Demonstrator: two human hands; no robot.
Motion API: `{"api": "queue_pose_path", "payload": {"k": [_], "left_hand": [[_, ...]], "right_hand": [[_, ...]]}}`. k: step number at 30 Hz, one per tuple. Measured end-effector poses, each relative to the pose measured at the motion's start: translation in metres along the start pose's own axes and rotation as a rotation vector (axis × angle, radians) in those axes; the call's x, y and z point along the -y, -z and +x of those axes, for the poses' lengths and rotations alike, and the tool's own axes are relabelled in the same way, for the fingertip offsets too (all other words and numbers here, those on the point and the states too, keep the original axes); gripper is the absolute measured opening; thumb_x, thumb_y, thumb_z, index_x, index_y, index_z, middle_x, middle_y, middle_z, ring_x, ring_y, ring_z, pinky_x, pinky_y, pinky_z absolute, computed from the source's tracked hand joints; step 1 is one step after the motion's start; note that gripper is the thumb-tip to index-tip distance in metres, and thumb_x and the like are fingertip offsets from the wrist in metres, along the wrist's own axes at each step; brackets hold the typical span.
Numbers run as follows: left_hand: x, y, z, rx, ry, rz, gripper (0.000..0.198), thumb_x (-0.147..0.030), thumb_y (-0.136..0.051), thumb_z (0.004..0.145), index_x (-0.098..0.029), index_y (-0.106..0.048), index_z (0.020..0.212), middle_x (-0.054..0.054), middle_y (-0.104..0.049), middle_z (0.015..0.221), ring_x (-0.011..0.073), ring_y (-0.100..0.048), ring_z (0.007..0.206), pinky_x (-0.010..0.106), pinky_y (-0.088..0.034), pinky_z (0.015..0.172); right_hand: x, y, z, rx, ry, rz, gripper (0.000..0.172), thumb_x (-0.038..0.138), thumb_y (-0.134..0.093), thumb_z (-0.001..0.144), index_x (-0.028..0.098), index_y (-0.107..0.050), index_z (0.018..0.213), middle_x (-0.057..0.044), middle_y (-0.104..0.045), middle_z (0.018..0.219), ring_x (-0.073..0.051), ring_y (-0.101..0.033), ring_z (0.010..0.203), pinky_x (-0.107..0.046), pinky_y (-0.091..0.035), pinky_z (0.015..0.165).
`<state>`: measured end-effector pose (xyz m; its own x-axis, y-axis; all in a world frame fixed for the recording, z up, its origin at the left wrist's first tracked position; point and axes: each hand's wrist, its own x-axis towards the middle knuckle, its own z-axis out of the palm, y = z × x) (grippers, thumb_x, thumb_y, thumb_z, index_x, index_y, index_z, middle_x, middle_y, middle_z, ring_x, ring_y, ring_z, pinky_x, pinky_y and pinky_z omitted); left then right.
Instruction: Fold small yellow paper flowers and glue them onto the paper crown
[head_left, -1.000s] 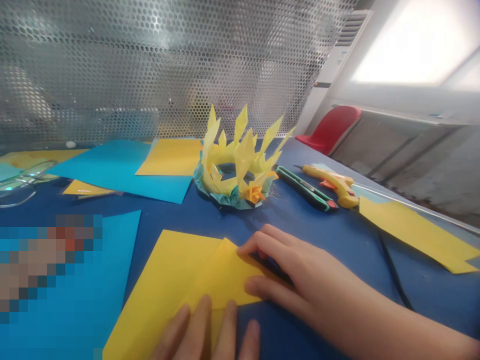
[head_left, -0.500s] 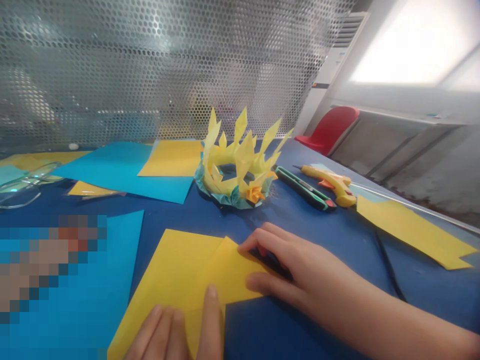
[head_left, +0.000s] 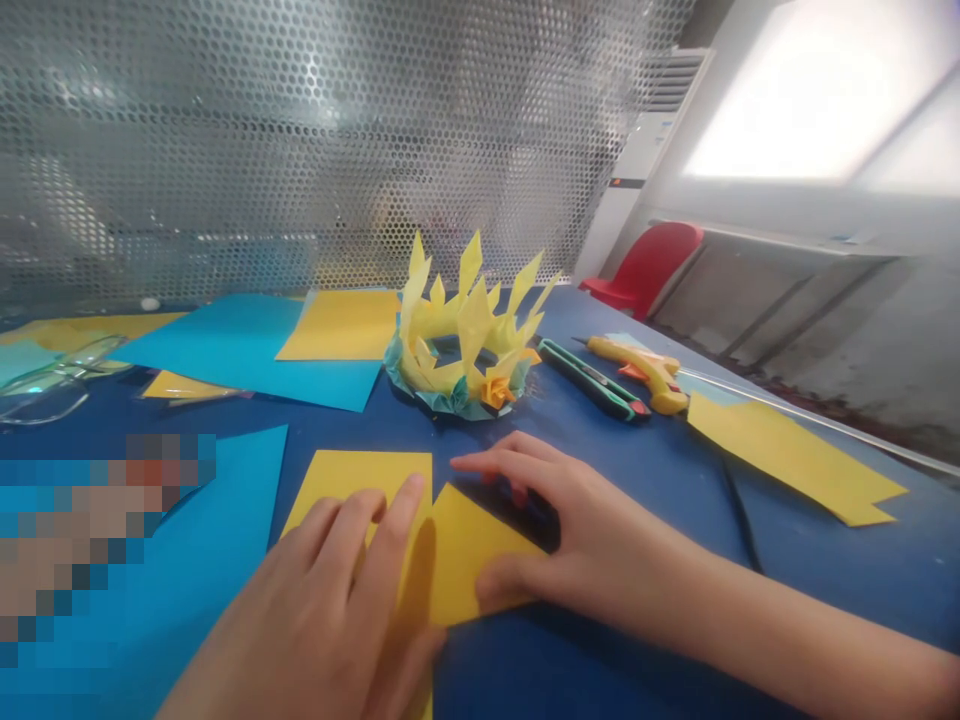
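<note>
Flat on the blue table lies a yellow sheet, and against its right edge is a smaller yellow piece. My left hand rests over the larger sheet with fingers spread, its index fingertip near the sheet's upper right edge. To the right, my right hand is open, its thumb on the smaller piece and its index finger stretched out above that piece's top corner. A yellow paper crown with a light blue base and an orange paper flower stands just behind my hands.
Right of the crown lie a green and black cutter, a yellow glue gun and cut yellow paper. At left are blue sheets, an orange-yellow sheet, glasses and a pixelated area. Behind stands a perforated metal screen.
My left hand has moved up over the larger sheet. The smaller piece, which overlapped that sheet, now shows a separate edge beside it. My right index finger has extended. The view has shifted slightly.
</note>
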<state>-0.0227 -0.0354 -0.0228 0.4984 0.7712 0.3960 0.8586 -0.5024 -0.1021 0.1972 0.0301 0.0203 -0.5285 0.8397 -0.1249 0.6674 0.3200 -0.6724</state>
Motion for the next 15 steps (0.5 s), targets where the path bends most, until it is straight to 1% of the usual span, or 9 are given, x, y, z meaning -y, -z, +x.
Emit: {"api": "queue_pose_path", "payload": {"k": [2,4,7,9,11,12,14,15], "left_hand": [[0.003,0.0,0.002,0.02,0.044,-0.085,0.047,-0.035,-0.05,0.09,-0.015,-0.048,0.132,0.014,-0.068,0.117,0.0301,-0.065,0.104,0.04,-0.057,0.082],[0.004,0.002,0.004,0.062,0.075,-0.19,0.036,-0.036,-0.051,0.09,-0.019,-0.058,0.12,0.01,-0.07,0.112,0.0288,-0.067,0.1,0.038,-0.059,0.078],[0.003,0.007,0.008,0.065,0.159,-0.355,0.024,-0.037,-0.054,0.088,-0.023,-0.064,0.104,0.007,-0.07,0.104,0.0253,-0.068,0.092,0.034,-0.06,0.072],[0.001,0.008,0.01,0.021,0.209,-0.446,0.022,-0.035,-0.055,0.087,-0.024,-0.064,0.103,0.007,-0.069,0.106,0.0239,-0.068,0.092,0.033,-0.059,0.075],[0.001,0.01,0.012,-0.003,0.205,-0.519,0.025,-0.036,-0.061,0.082,-0.024,-0.063,0.104,0.007,-0.069,0.105,0.0237,-0.067,0.092,0.032,-0.059,0.076],[0.001,0.011,0.013,-0.003,0.198,-0.547,0.025,-0.036,-0.065,0.08,-0.024,-0.063,0.101,0.006,-0.069,0.101,0.0235,-0.067,0.09,0.033,-0.059,0.075],[0.001,0.013,0.015,0.008,0.2,-0.604,0.017,-0.034,-0.067,0.077,-0.025,-0.063,0.091,0.003,-0.07,0.091,0.0219,-0.067,0.082,0.031,-0.059,0.071],[0.001,0.014,0.016,0.016,0.213,-0.648,0.012,-0.032,-0.065,0.078,-0.025,-0.062,0.088,0.002,-0.07,0.088,0.0206,-0.067,0.079,0.03,-0.059,0.068]], "right_hand": [[0.0,0.0,0.0,-0.003,0.052,0.048,0.06,0.039,-0.083,0.063,0.024,-0.064,0.118,-0.004,-0.057,0.113,-0.02,-0.057,0.097,-0.032,-0.048,0.088],[0.0,-0.001,0.001,-0.004,0.088,0.054,0.05,0.035,-0.084,0.063,0.022,-0.066,0.108,-0.004,-0.059,0.109,-0.02,-0.057,0.099,-0.032,-0.047,0.09],[0.001,-0.001,0.001,-0.053,0.115,0.062,0.032,0.029,-0.082,0.066,0.02,-0.065,0.091,-0.002,-0.059,0.1,-0.016,-0.056,0.088,-0.028,-0.048,0.08],[0.002,0.0,0.0,-0.095,0.167,0.098,0.019,0.025,-0.078,0.071,0.018,-0.061,0.078,-0.001,-0.057,0.095,-0.012,-0.054,0.079,-0.024,-0.046,0.072],[0.004,0.0,-0.001,-0.106,0.208,0.148,0.02,0.025,-0.073,0.077,0.017,-0.056,0.07,0.001,-0.055,0.083,-0.01,-0.049,0.069,-0.021,-0.044,0.065],[0.005,0.001,-0.002,-0.1,0.207,0.171,0.021,0.026,-0.071,0.079,0.017,-0.055,0.069,0.002,-0.054,0.077,-0.009,-0.047,0.066,-0.021,-0.042,0.062],[0.006,0.001,-0.003,-0.079,0.178,0.23,0.02,0.03,-0.068,0.083,0.017,-0.057,0.071,0.004,-0.053,0.068,-0.009,-0.045,0.063,-0.02,-0.04,0.059],[0.006,0.0,-0.003,-0.07,0.165,0.279,0.021,0.033,-0.066,0.085,0.017,-0.058,0.074,0.004,-0.053,0.067,-0.009,-0.045,0.063,-0.02,-0.039,0.058]]}}
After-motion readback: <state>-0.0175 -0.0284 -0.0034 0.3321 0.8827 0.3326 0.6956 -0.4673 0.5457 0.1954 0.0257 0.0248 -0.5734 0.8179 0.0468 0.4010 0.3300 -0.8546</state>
